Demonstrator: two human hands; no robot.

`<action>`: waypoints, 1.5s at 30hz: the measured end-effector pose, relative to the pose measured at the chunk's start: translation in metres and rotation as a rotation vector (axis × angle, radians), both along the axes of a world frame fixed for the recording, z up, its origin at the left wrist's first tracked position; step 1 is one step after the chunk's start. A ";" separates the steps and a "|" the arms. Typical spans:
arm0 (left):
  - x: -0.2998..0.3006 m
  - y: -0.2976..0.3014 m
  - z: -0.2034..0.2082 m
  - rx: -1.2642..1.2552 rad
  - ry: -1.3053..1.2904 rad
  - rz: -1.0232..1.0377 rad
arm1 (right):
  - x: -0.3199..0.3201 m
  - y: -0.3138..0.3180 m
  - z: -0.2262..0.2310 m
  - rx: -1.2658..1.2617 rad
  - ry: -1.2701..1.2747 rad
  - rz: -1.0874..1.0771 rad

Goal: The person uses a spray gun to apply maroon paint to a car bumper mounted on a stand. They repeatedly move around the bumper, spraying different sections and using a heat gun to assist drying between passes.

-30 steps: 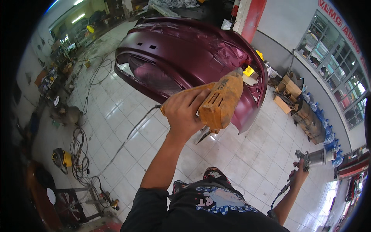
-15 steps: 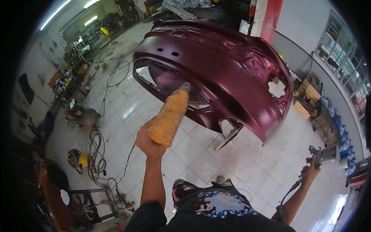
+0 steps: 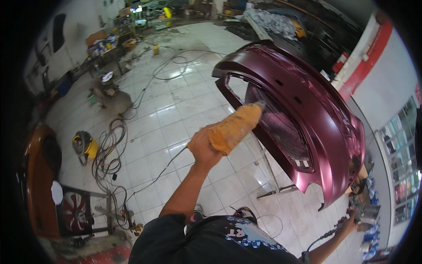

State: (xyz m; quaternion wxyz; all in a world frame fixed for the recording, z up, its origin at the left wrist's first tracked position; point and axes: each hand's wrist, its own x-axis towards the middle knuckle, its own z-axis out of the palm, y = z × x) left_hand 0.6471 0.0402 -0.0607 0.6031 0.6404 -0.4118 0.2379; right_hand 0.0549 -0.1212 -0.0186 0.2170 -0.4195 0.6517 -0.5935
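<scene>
My left hand [image 3: 203,147] is wrapped round a heat gun [image 3: 237,127] with a worn orange body, its cord trailing back to the left. The metal nozzle points at the grille opening of a dark maroon car bumper [image 3: 318,105]; whether it touches cannot be told. Out to the right and low, my right hand [image 3: 348,225] grips a spray gun [image 3: 368,214] with a metal cup and a hose running back along my forearm. The fingers there are small and partly hidden. A thin-legged stand [image 3: 271,169] holds the bumper above the tiled floor.
Coiled hoses and cables [image 3: 110,154] lie on the floor at left beside a yellow-and-black canister [image 3: 89,146]. Behind them stands a tank-like machine [image 3: 113,100]. An orange car body [image 3: 38,180] is at the left edge. Blue-wrapped bottles [image 3: 371,235] line the right wall.
The view has swung left, so the bumper appears farther right. My left hand has carried the heat gun toward the bumper's left part. The spray gun stays in my right hand, low at right.
</scene>
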 end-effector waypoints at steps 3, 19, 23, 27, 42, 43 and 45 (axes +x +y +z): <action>0.042 0.000 0.000 0.002 -0.005 -0.004 | 0.065 0.026 0.027 -0.036 0.029 0.049; 0.337 -0.124 0.018 0.018 0.261 -0.054 | 0.260 -0.054 0.027 -0.134 -0.041 -0.253; 0.416 -0.144 -0.010 0.031 0.370 -0.046 | 0.294 -0.067 0.005 -0.077 -0.080 -0.207; 0.489 -0.164 -0.033 0.098 0.469 -0.111 | 0.347 -0.047 0.023 -0.006 -0.006 -0.362; 0.746 -0.280 -0.149 0.222 0.873 -0.221 | 0.609 0.034 0.068 -0.001 0.052 -0.702; 0.757 -0.285 -0.150 0.220 0.982 -0.276 | 0.627 0.033 0.074 0.021 0.063 -0.695; 0.777 -0.296 -0.152 0.210 1.193 -0.381 | 0.653 0.034 0.083 0.047 0.091 -0.696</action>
